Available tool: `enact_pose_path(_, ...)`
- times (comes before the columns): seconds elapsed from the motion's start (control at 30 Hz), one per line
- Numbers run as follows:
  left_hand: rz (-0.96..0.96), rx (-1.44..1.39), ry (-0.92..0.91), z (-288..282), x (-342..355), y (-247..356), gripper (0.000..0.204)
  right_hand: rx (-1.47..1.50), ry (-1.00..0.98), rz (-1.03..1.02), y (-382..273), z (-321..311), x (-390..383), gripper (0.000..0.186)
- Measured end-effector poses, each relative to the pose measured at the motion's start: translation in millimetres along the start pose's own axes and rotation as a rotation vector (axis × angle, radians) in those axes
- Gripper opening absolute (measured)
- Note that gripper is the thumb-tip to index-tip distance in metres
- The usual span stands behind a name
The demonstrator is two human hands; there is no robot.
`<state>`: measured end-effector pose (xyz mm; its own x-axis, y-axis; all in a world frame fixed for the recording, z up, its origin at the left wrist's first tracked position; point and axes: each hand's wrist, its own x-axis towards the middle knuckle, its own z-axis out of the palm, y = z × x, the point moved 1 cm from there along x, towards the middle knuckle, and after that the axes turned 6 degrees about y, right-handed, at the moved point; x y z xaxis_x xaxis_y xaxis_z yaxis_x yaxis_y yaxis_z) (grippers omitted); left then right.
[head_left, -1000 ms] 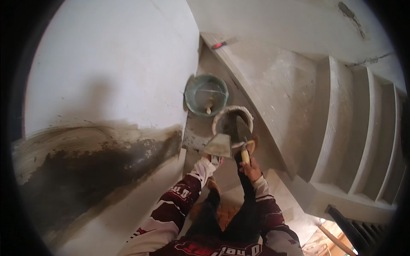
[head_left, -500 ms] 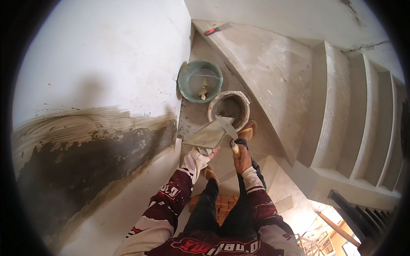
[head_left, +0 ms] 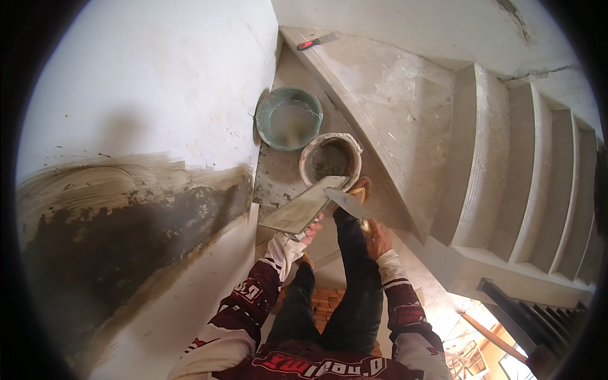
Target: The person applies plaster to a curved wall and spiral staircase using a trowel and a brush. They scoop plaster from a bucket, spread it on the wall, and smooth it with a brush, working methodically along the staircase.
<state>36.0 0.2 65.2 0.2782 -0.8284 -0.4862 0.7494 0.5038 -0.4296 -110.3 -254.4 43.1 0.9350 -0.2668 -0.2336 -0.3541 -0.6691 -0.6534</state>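
Left hand: the person's left hand (head_left: 311,231) was closed on the grip under a long, pale, flat plastering board (head_left: 305,206), which tilted out ahead of it.
Right hand: the right hand (head_left: 379,239) was wrapped round the handle of a grey metal trowel with a tapering blade (head_left: 345,201). Blade sat over the board's right edge; couldn't tell if they touched.
Board load: no big heap on top that I could see, maybe a thin film.
Wall, done: left of the hands, a rough dark grey wet-looking coat (head_left: 126,240) covered the low stretch, with thin swirly smears along its top edge.
Wall, left over: above that, the smooth white wall (head_left: 158,82) had none of the coat. I'd call it partway, since the dark bit looked lumpy and uneven.
Mix: the round bucket with a pale crusty rim (head_left: 306,158) was just beyond the board, with greyish stuff low inside.
Water: farther ahead, a round green plastic bucket (head_left: 265,123) held cloudy liquid with something blurry in it.
Spare tool: a red-and-black-handled scraper (head_left: 308,45) lay well beyond both hands, on the grey concrete stairs (head_left: 418,126).
Writing: big stylised red and white lettering ran across the maroon and white long-sleeved top (head_left: 320,367), nearer the body than the hands, plus more on the sleeves. Spotted no labels on the tools or buckets.
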Motion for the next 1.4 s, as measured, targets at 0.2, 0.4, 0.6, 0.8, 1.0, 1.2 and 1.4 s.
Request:
enact_pose_path(0.2,-0.041,-0.052,-0.105,4.3,-3.8,-5.1,0.049,-0.107,0.016,-0.027,1.9,-19.5,-9.7,0.046)
enact_pose_path(0.4,0.011,-0.029,-0.213,16.3,-6.2,3.6,0.051,-0.367,-0.127,0.011,6.6,-44.4,-16.4,0.045)
enact_pose_path(0.6,-0.017,0.167,-0.093,-22.4,-18.6,44.4,0.051,0.454,-0.013,0.326,-47.9,-48.0,-17.8,0.034)
enact_pose_path(0.8,0.260,0.885,0.146,-76.1,-29.6,45.5,0.055,1.242,-0.472,0.750,-69.0,-52.0,14.8,0.055)
enact_pose_path(1.0,0.659,1.912,0.402,-181.3,-64.1,56.2,0.051,1.036,-0.629,0.829,-34.8,-59.7,-15.3,0.055)
enact_pose_path(1.2,0.609,1.890,0.635,-166.4,-42.2,65.5,0.046,0.676,-0.480,0.847,-27.4,-64.4,-58.9,0.043)
enact_pose_path(1.4,0.519,2.340,0.799,-154.1,-65.6,72.7,0.042,0.155,0.061,0.132,-82.7,-51.9,-73.5,0.041)
